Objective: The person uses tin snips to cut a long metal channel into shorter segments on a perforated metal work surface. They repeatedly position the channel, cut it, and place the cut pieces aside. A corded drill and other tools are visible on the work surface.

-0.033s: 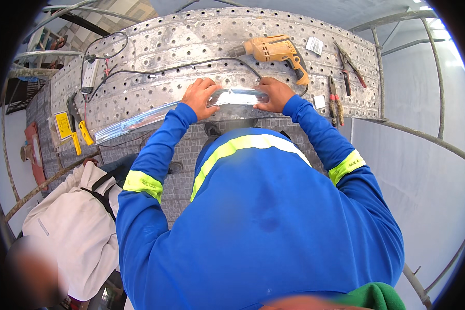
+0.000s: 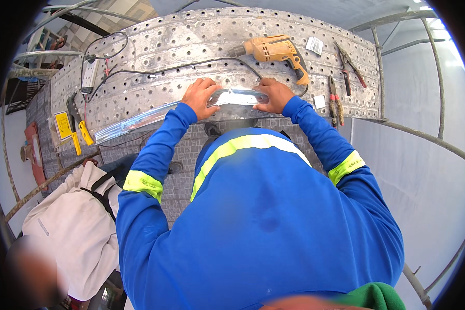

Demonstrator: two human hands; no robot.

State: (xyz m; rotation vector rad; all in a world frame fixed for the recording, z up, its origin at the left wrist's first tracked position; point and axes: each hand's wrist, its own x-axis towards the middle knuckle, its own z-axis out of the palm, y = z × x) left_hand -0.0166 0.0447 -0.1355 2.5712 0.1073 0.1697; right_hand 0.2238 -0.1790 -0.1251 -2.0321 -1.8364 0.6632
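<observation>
A long shiny metal channel (image 2: 142,123) lies along the near edge of the perforated metal platform (image 2: 191,39). My left hand (image 2: 199,98) is closed around it near the middle, thumb on the near side. At its right end my right hand (image 2: 275,95) grips it, fingers on top and thumb below. Between my hands, a bright stretch of the channel (image 2: 237,97) reflects light. Just beyond my right hand lies a yellow and black power drill (image 2: 275,50), its dark cord (image 2: 191,64) running left across the platform.
Pliers with red handles (image 2: 336,101) and long cutters (image 2: 350,67) lie at the right. At the left are yellow-handled snips (image 2: 77,124), a yellow card (image 2: 63,125) and a power strip (image 2: 90,72). Scaffold tubes (image 2: 423,135) surround the platform. A person in a light top (image 2: 75,222) is close by at lower left.
</observation>
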